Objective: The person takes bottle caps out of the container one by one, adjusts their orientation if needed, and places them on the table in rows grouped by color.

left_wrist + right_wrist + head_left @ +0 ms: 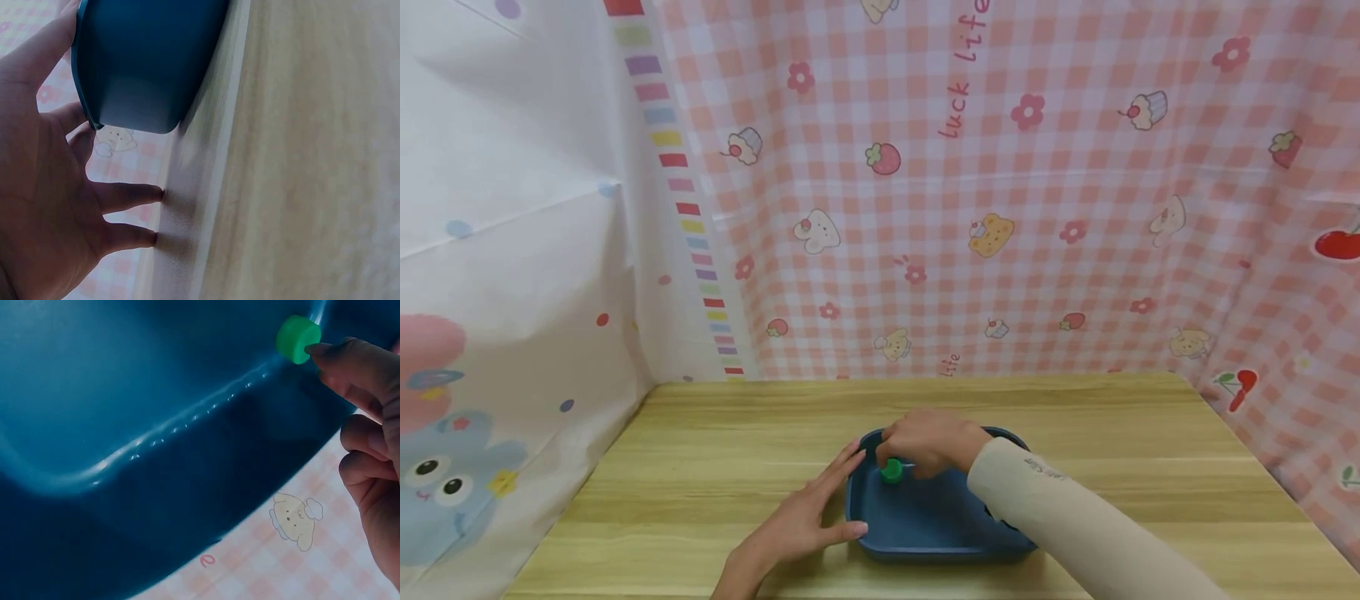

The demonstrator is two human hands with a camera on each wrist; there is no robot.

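Observation:
A dark blue rounded-corner plastic tray sits on the table. Inside it, near the far left corner, my right hand pinches a small green round cap between thumb and forefinger. The other fingers of that hand are curled in toward the palm. On the tray's left side, my left hand is spread along the rim, its thumb at the near end and fingertips toward the far corner. In the left wrist view, two straight fingers of it reach down to the tabletop beside the tray's outer wall.
The wood-grain table runs out to both sides of the tray. Behind it hangs a pink checked cloth with cartoon prints, and a white printed cloth hangs at the left.

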